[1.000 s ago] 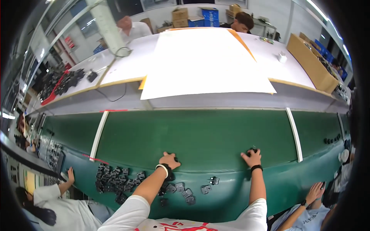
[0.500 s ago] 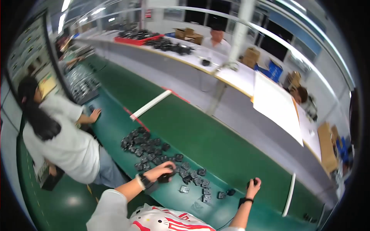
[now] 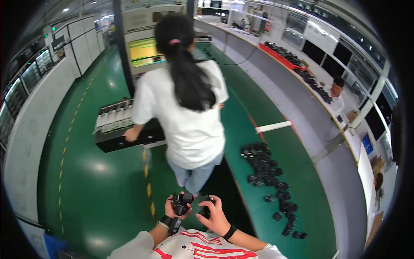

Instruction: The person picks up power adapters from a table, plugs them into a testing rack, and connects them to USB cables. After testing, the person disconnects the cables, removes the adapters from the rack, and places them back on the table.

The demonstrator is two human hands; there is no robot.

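My left hand [image 3: 169,209] is cupped round several small black blocky parts [image 3: 183,202], held low in front of my body. Beside it, my right hand [image 3: 218,218] curls its thumb and fingers about another black part [image 3: 204,211]. Their exact kind is too blurred to tell. To the right, many similar black parts [image 3: 263,166] lie in a long heap on the green bench [image 3: 312,216], the nearest ones loose. Both hands are off the bench, close to its edge.
Just ahead, a co-worker [image 3: 181,112] stands with one hand on a long black box [image 3: 123,140]. A white strip [image 3: 274,126] crosses the bench. At the far right, a person sits behind a table with a red tray [image 3: 280,56]. Green floor [image 3: 95,194] lies left.
My view has swung left. Both hands have come off the bench and together before my body, with black parts in them. The co-worker now stands back-on, directly ahead.
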